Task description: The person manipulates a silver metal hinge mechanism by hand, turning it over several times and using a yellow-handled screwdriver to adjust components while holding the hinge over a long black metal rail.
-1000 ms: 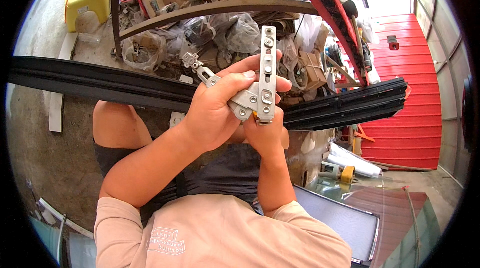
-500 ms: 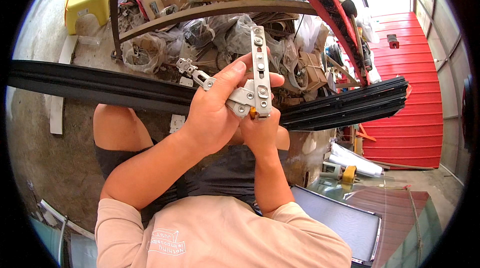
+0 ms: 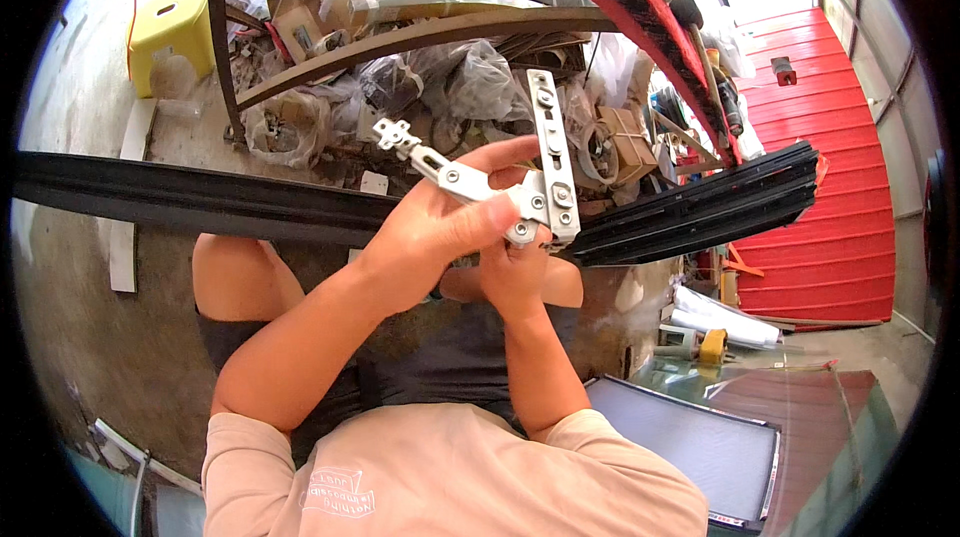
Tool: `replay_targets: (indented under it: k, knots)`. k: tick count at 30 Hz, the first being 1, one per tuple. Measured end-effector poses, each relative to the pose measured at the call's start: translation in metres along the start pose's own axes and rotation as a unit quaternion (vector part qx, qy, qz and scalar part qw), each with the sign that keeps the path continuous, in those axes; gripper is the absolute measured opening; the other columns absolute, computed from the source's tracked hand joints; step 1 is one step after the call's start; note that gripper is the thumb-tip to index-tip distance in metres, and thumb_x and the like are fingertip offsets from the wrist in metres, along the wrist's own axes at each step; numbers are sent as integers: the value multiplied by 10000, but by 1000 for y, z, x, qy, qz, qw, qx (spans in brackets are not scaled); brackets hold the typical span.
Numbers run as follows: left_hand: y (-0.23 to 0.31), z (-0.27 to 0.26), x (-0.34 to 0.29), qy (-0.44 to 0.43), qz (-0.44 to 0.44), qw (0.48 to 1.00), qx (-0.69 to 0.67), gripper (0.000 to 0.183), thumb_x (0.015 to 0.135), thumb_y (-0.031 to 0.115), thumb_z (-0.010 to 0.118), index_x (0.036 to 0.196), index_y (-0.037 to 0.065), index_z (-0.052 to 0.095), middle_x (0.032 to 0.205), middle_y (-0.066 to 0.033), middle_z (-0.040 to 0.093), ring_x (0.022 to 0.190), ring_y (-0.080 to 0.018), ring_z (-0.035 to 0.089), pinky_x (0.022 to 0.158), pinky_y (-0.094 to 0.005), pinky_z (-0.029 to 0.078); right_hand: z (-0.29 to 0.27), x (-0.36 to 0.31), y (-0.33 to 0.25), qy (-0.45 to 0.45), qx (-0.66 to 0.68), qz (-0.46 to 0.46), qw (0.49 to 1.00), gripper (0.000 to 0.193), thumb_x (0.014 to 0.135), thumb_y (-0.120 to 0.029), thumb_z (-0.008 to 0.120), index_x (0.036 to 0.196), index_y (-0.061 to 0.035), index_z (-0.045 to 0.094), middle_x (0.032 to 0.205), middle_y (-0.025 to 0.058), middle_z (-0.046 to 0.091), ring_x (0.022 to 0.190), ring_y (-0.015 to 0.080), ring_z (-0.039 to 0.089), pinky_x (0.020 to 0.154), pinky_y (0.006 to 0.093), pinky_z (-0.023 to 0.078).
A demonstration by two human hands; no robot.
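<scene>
Both hands are in front of me around a silver metal window hinge (image 3: 556,152) with a long slotted bar, a jointed arm and a small cross-shaped end piece (image 3: 392,135). My left hand (image 3: 430,237) is closed on the arm near the pivot, thumb pressed on top and fingers passing behind toward the bar. My right hand (image 3: 515,277) is closed below the pivot, against the lower end of the bar. Its fingertips are partly hidden by the metal. The bar stands nearly upright, while the arm slants up to the left.
Long black profiles (image 3: 700,202) stretch across beyond my knees. Past them, a brown metal frame (image 3: 430,37) stands before heaped plastic bags and cardboard. A yellow stool (image 3: 170,32) is at far left, red corrugated sheeting (image 3: 815,177) at right. Framed panes (image 3: 690,447) lie at lower right.
The hinge has shifted slightly right and down in the picture, and its bar leans a little more left. My left thumb has moved from beside the arm onto the pivot area.
</scene>
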State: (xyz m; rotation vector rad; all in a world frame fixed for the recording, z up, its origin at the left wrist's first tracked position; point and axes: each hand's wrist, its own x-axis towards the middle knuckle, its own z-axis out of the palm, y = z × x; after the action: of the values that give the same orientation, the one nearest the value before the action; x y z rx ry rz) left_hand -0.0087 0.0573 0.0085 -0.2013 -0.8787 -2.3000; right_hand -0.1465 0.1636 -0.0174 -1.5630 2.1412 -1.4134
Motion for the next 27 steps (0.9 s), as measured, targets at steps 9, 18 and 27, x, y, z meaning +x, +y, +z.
replay_targets:
  k: [9,18,27]
  knots:
    - [54,8,-10,-14,-81,842,533,348,940,292,790,871,-30,676,797,-118,693,690,-253,652,640,-344,507,-24,11,16,30,9,-14,999,190,996,-79,669,1113,56,735,970,101,799,855,164,745,741,331,563]
    - [47,10,-4,76,280,695,658,501,827,454,855,1066,37,712,1088,-147,711,1110,-376,654,1057,-497,483,-23,7,23,31,-28,24,999,180,913,-35,722,1075,45,737,941,146,791,851,193,761,741,376,576]
    - [37,5,-10,64,149,702,693,678,848,605,792,1113,-12,699,965,-215,721,980,-431,693,1130,-540,439,-17,8,-2,-78,-91,0,993,420,900,-138,771,1303,-26,731,1069,197,788,947,292,794,815,370,618]
